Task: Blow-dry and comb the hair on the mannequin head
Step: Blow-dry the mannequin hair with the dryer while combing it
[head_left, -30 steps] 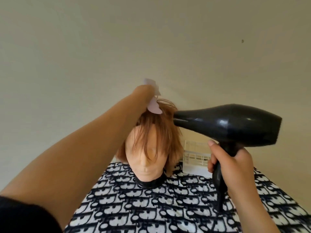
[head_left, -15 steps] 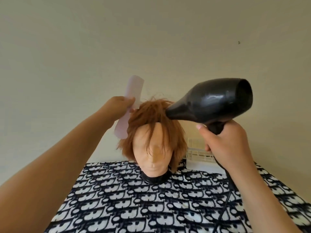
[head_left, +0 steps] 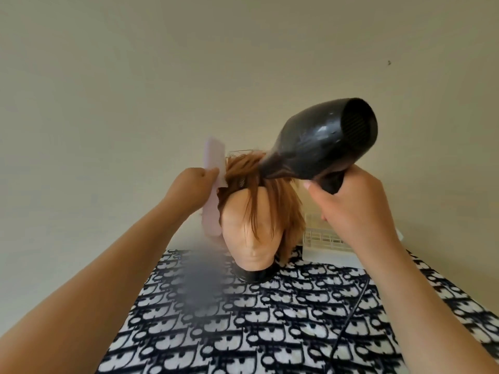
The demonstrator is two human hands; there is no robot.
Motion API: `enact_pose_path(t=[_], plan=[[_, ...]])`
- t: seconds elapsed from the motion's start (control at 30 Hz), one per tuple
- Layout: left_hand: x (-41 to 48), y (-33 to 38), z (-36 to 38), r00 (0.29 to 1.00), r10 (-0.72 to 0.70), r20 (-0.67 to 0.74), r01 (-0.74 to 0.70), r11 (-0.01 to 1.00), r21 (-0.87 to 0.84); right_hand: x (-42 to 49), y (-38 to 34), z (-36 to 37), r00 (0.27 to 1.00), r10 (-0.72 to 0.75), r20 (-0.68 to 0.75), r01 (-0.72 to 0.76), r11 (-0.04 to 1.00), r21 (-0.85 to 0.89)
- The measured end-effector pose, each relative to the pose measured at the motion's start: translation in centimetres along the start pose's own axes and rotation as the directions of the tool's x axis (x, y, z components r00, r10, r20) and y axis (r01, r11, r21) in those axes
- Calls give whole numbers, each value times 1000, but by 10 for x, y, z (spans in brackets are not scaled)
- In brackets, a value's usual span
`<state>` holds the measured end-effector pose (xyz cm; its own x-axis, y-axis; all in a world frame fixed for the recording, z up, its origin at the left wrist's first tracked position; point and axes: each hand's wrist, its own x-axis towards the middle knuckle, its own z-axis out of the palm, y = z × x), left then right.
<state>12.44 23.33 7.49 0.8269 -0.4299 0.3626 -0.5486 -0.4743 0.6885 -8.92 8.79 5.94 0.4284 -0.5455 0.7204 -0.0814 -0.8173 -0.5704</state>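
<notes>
now left hand [head_left: 193, 184] pinches the stiff pale-pink plastic comb [head_left: 214, 157] mid-length; right hand [head_left: 356, 209] grips the black hairdryer [head_left: 321, 141] by its handle. ginger hair [head_left: 283, 209] looks soft, light.

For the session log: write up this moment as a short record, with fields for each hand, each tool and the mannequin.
left hand: grips the pink comb at the side of the hair
right hand: holds the black hair dryer by its handle
nozzle: aimed down at the crown of the hair
mannequin head: upright on patterned cloth
behind: white basket
</notes>
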Motion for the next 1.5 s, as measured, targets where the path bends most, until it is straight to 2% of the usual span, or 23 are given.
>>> enact_pose_path(t=[0.07,0.13,0.23,0.3,0.4,0.5,0.53,0.6,0.67,0.7,0.8,0.9,1.0,1.07,1.17,1.27,1.33,1.43,1.5], plan=[[-3,-4,0,985,159,-65,-142,966,215,0,0,-2,1000,12,-29,-10,997,75],[-6,-9,0,947,310,-87,-239,859,453,-1,3,-5,997,56,-57,-46,986,163],[-14,-11,1,906,423,29,-332,666,668,0,6,-13,990,99,-104,-75,974,214],[-21,-11,1,882,460,103,-370,541,755,1,9,-19,992,113,-65,-94,967,235],[-35,-5,-1,851,484,204,-412,374,831,0,12,-24,991,108,79,-121,977,176],[-49,-4,9,833,437,340,-462,210,862,-2,14,-20,998,53,28,-54,998,16],[-52,-6,13,826,423,373,-478,176,860,-3,14,-18,998,50,33,-50,999,10],[-52,-10,17,821,417,389,-494,180,850,-5,14,-15,990,77,120,-86,994,71],[-51,-16,16,806,431,405,-520,191,832,-6,16,-13,993,68,96,-70,997,21],[-50,-20,16,788,443,428,-548,187,815,-6,17,-12,995,62,79,-62,998,0],[-52,-33,19,716,506,481,-651,237,721,-8,18,-11,984,81,157,-96,992,86],[-51,-42,19,647,620,443,-716,295,633,-7,21,-14,998,45,44,-47,998,38],[-51,-49,17,605,660,445,-752,291,591,-6,22,-16,992,73,101,-85,989,119],[-52,-50,16,577,695,429,-769,285,573,-5,24,-18,998,55,34,-58,996,73],[-51,-48,15,581,722,375,-765,329,553,-5,25,-18,995,65,74,-75,988,133],[-48,-47,15,597,726,340,-752,361,551,-4,25,-16,999,39,21,-40,997,61],[-47,-46,14,593,745,305,-747,367,555,-4,24,-15,995,48,87,-57,993,100],[-46,-44,10,616,753,231,-718,416,558,-4,29,-14,999,33,-6,-33,999,24],[-46,-40,7,652,739,170,-687,480,546,-3,31,-15,997,76,-28,-74,993,87]])
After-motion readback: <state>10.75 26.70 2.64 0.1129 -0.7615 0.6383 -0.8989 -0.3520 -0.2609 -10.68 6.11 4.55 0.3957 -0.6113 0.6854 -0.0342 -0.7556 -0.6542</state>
